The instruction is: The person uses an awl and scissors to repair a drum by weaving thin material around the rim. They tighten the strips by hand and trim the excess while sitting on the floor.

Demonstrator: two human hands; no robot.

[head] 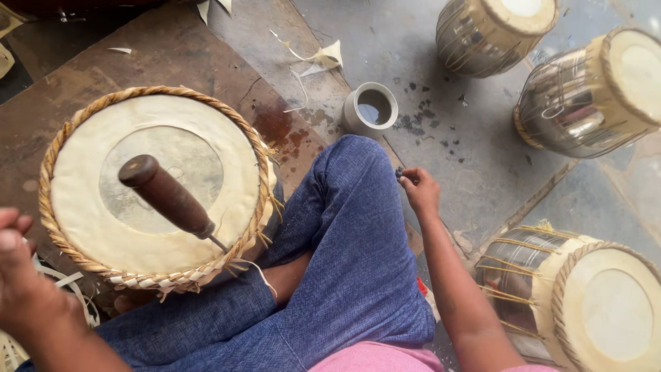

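At the near left edge, the person's left hand point(21, 275) is raised with its fingers loosely curled; I can't tell whether it holds anything, since most of it runs out of view. Just to its right, well within its reach, a drum point(155, 186) rests against the person's blue-trousered leg point(344, 248), its pale skin head facing up and ringed by a braided straw-coloured rim. A tool with a dark wooden handle point(165, 194) stands stuck into that rim at the near right side. Its long axis slants from the thin metal tip by the braid, up and leftward to the rounded knob over the middle of the drumhead. That knob points back toward the left hand, which is clearly the nearer of the two to it; no hand touches the tool.

Further right, beyond the knee, a small grey cup point(372, 109) sits on the floor point(468, 158) among dark flecks. The right hand point(420, 189) hovers just past the knee, fingertips pinched on something small and dark that I can't identify. Three more drums lie at the right: two far point(492, 31) point(592, 93), one near point(578, 296).
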